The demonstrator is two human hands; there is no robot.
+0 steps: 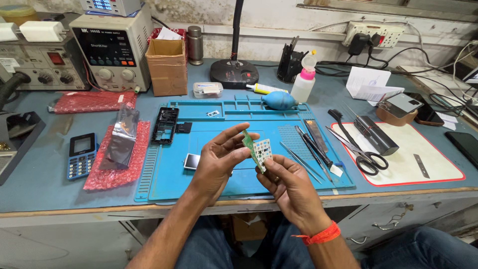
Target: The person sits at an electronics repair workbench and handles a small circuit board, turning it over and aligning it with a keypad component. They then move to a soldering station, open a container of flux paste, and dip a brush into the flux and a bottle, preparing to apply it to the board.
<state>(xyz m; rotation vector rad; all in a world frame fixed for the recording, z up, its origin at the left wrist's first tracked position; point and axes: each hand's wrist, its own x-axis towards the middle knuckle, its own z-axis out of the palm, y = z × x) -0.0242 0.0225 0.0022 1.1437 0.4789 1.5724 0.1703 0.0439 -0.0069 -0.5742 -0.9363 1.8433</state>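
Presently both hands hold one small green circuit board (254, 147) above the blue mat (199, 184): left hand (219, 157) pinches its upper edge, right hand (289, 184) grips the lower part with its white keypad sheet (263, 149). Risk: board twists or slips if the pinch loosens, dropping beside the tweezers (303, 159) right of the right hand.
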